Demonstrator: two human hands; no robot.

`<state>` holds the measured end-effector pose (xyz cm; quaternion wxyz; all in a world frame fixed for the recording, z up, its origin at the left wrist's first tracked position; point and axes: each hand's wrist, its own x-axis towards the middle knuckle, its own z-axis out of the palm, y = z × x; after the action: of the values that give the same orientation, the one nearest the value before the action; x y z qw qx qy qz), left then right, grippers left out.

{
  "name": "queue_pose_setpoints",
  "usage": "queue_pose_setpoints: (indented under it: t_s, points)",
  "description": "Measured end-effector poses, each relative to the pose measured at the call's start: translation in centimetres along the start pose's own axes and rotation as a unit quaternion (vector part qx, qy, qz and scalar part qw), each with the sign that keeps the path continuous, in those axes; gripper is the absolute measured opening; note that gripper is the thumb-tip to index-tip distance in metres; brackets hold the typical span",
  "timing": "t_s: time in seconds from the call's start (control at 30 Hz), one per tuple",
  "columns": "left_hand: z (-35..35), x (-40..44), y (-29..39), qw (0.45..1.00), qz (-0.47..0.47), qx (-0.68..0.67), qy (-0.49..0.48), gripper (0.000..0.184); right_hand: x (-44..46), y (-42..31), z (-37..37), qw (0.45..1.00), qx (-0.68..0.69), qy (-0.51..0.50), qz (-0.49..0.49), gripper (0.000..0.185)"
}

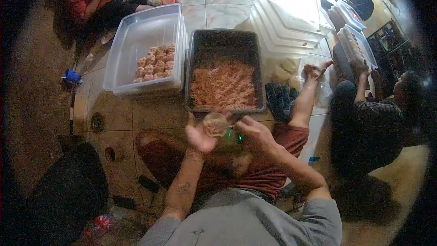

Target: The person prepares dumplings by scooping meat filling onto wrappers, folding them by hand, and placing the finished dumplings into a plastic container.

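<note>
On the fingers of my left hand (200, 137) lies a round, pale dumpling wrapper (215, 125) with some filling on it. My right hand (255, 133) is beside it on the right, fingers curled together; whatever they hold is blurred and I cannot make it out. Just beyond both hands stands a black tub (223, 36) whose near part contains pinkish minced filling (223, 86). To its left, a translucent plastic tray (136, 27) holds several rows of filled dumplings (157, 64) on its right side.
Stacked translucent trays (291, 23) stand at the back right. On the right a seated person (373, 123) handles a long tray (355, 48). Another person (86, 0) sits at the back left. A blue cup (71, 76) lies on the left floor. My bare foot (316, 69) extends right of the tub.
</note>
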<state>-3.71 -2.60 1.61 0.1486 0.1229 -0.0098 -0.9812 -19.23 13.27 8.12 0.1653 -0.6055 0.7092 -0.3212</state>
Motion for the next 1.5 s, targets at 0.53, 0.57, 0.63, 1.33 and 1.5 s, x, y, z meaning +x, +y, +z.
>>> queue_pose_setpoints:
  t_s: [0.53,0.57,0.63,1.33,1.5]
  points:
    - [-5.5,-4.7,1.0,0.966,-0.049,0.166,0.19,0.084,14.2,11.7,5.9,0.961,-0.202,-0.01,-0.187,0.026]
    - [-5.9,-4.8,1.1,0.967,-0.05,0.163,0.191,0.084,14.4,9.6,4.3,0.959,-0.205,-0.106,-0.165,0.025]
    - [-6.1,-4.4,1.4,0.981,-0.042,0.128,0.142,0.085,14.5,7.8,1.4,0.955,-0.203,-0.181,-0.122,0.023]
    - [0.3,0.7,0.3,0.996,0.031,0.027,0.079,0.086,1.1,2.9,-0.5,0.994,-0.098,0.008,-0.053,0.043]
    - [-1.7,0.8,-1.2,0.983,0.137,0.086,0.087,0.075,-1.7,-0.1,2.7,0.992,-0.047,-0.052,0.107,0.031]
